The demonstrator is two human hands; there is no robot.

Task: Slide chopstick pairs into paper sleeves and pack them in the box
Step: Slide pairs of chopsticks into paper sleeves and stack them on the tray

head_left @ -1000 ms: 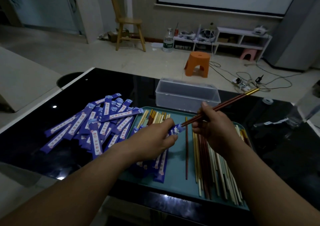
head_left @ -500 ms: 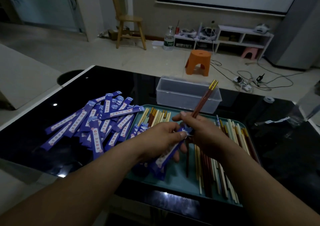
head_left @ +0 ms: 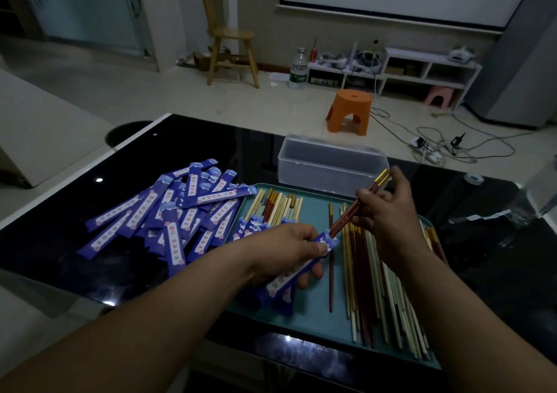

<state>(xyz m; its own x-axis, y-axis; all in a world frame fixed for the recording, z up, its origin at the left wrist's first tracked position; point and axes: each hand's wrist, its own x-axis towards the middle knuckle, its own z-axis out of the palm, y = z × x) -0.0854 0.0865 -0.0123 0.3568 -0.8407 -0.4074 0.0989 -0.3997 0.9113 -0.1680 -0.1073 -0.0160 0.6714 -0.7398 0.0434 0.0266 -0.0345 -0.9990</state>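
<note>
A: Where is the pair of dark red, gold-capped chopsticks [head_left: 355, 204]?

B: Above the tray, slanting up to the right. Their narrow ends are just inside the mouth of the blue-and-white printed paper sleeve [head_left: 327, 242]. The gold caps reach up near the front wall of the clear plastic box [head_left: 328, 163].

A: Who holds what?

B: The right hand [head_left: 388, 211] pinches both sticks in their upper half, thumb against curled fingers. The left hand [head_left: 283, 248] grips the sleeve just behind its mouth, fingers wrapped under it.

A: How will they handle?

B: I'd judge the sticks light, stiff and smooth, so they could scissor apart unless pinched together. The sleeve looks thin and floppy and would likely buckle or tear under a crooked push. Holding it close to the mouth seems the right spot.

A: And around them?

B: A teal plastic tray [head_left: 313, 317] sits on the black glossy table [head_left: 45, 236]. It holds loose red and pale chopsticks [head_left: 367, 287] on its right side and sleeved pairs [head_left: 272, 208] at its left. A heap of empty blue sleeves [head_left: 168, 211] lies beside it.
</note>
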